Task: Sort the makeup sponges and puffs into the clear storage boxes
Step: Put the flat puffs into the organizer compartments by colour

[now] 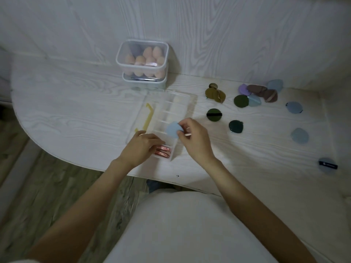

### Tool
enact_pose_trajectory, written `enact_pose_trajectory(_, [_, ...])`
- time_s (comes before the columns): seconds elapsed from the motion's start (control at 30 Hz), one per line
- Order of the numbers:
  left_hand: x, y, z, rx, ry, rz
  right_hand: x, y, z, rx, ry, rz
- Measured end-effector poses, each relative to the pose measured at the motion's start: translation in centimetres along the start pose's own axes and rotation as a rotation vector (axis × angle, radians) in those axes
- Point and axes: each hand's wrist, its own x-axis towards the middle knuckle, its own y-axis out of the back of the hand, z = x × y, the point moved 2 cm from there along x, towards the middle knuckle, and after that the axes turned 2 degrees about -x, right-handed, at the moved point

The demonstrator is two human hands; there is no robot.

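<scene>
From the head camera, the right hand (195,138) pinches a light blue puff (173,130) by its right edge between thumb and fingertips, holding it just above the middle slots of the clear divided storage box (167,118), whose lid (141,114) lies open to the left on the white table (66,111). The left hand (141,147) rests on the near end of that box with fingers bent over its rim, steadying it beside the slot that already holds pink puffs (163,151); whether it actually clamps the wall I cannot tell. The puff looks thin, soft and nearly weightless, so it should bend rather than slip, and an edge pinch such as this one seems the right hold for sliding it on its edge into a narrow slot; squeezing harder would only fold it. Well apart on the right lie loose puffs: dark green ones (235,126), olive ones (214,94), a brown and purple cluster (260,92), and more blue ones (300,135). Against the wall stands a lidded clear box of peach egg-shaped sponges (145,56), stacked on another box.
</scene>
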Motion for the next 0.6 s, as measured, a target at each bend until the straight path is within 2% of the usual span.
enact_pose_trajectory(0.1, [-0.1, 0.0, 0.3, -0.025, -0.01, 0.068, 0.1, -2.1, -0.6, -0.272, 0.136, -0.075])
enact_pose_trajectory(0.2, [-0.3, -0.2, 0.3, -0.048, 0.022, 0.103, 0.5, -3.6, -0.6, -0.603, 0.302, -0.053])
enact_pose_trajectory(0.27, [-0.5, -0.4, 0.1, -0.08, 0.053, 0.12, 0.8, -4.3, -0.4, -0.708, 0.355, -0.052])
enact_pose_trajectory(0.33, [-0.6, -0.5, 0.2, -0.085, 0.049, 0.136, 1.0, -4.9, -0.1, -0.713, 0.382, -0.068])
enact_pose_trajectory(0.47, [-0.5, -0.5, 0.2, -0.088, 0.05, 0.125, 0.8, -4.9, 0.5, -0.57, 0.304, -0.064])
enact_pose_trajectory(0.6, [-0.5, -0.4, 0.1, -0.071, 0.053, 0.116, 1.1, -4.5, 0.6, -0.521, 0.213, -0.175])
